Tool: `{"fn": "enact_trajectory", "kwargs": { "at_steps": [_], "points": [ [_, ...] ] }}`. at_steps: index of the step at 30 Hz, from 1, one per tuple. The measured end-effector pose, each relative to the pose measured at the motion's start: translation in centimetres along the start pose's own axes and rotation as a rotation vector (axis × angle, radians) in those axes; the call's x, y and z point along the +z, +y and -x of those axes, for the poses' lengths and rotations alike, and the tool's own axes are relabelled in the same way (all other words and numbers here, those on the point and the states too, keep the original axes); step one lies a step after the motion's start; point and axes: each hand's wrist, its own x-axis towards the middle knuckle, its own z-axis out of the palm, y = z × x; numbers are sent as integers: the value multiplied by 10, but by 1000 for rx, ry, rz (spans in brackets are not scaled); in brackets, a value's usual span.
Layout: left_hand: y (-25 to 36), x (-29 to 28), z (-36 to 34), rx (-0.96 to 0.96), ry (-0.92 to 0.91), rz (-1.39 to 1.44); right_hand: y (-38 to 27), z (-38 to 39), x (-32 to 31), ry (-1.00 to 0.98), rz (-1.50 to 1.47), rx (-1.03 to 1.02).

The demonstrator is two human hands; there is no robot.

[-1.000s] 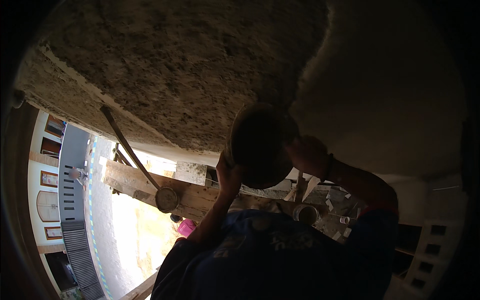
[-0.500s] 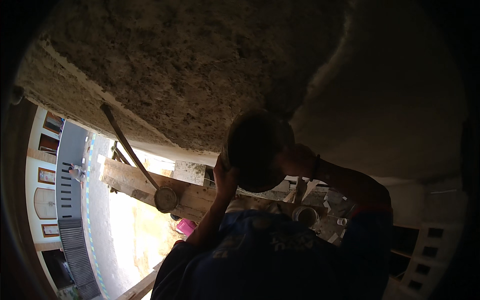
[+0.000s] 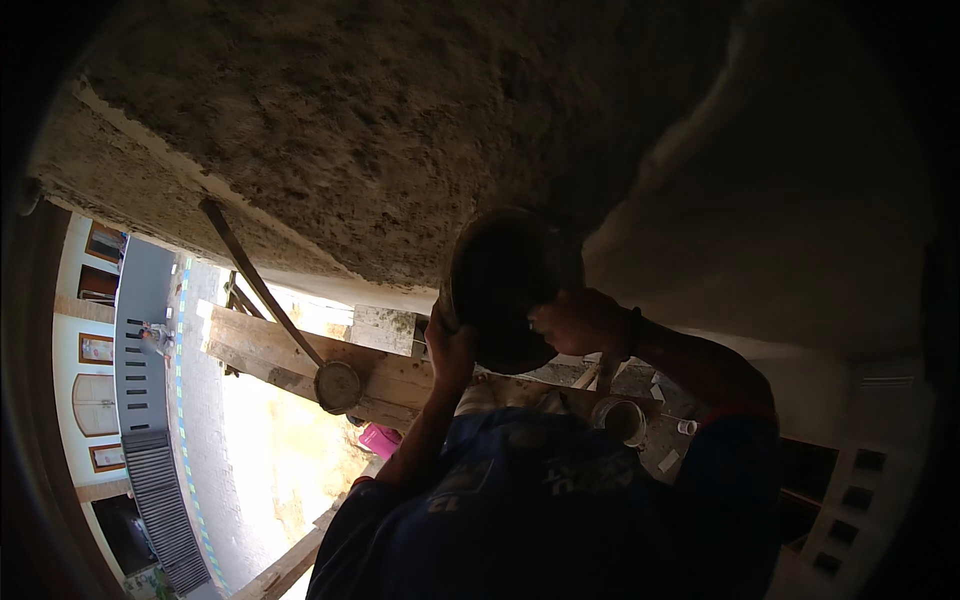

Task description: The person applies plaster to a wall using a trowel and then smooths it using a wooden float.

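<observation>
Rough unplastered ceiling [image 3: 330, 130] overhead, smooth grey coat further right. Left of round pan [image 3: 510, 290]: wooden planks [image 3: 270, 350], long-handled tool [image 3: 335, 385]. Left hand [image 3: 450, 350] curled under pan's rim, right hand [image 3: 580, 322] gripping its far side, raised near ceiling. Much ceiling seemingly still bare.

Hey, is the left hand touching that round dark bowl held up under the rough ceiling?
Touching. The head view shows the left hand pressed against the lower left rim of the round bowl, with no gap, while the right hand grips the opposite side.
</observation>
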Motion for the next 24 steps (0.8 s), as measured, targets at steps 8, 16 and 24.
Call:
{"fn": "enact_trajectory", "kwargs": {
  "at_steps": [8, 16, 24],
  "points": [
    [-19, -4, -10, 18, -164, -273, 35, 5, 22, 505, 301, 47],
    [-57, 45, -18, -115, -373, -67, 33, 38, 68, 321, 138, 225],
    [-95, 113, -5, -134, -737, -222, 54, 131, 134, 408, 56, 599]
  ]
}}
